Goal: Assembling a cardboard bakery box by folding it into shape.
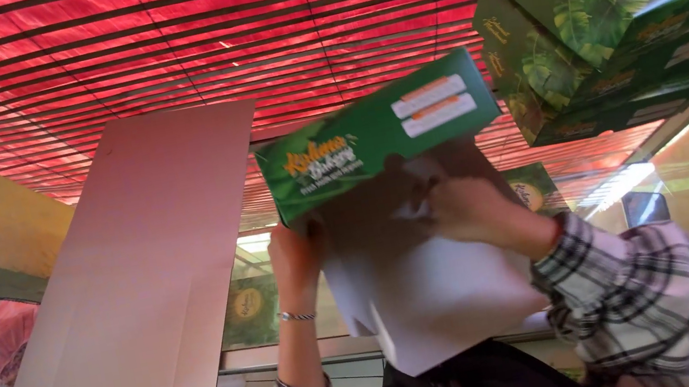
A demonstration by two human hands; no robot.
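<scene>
**Two hands fold a green carton under a red slatted roof**

A red slatted roof (193,31) fills the far upper part of the view. At the left, a large flat sheet of pale cardboard (134,287) leans upright. At the upper right sits a stack of green leaf-printed boxes (606,15), each closed, with an oval label on top.

In the middle, raised toward the roof, is a half-formed green carton (377,136), its white inner flaps (433,291) hanging down toward the near edge. The left hand (295,259), a thin bracelet on its wrist, is closed around the carton's left lower edge. The right hand (480,212), coming from a plaid sleeve (645,291), presses bent fingers against the white inside just below the green side, gripping the flap there.
</scene>
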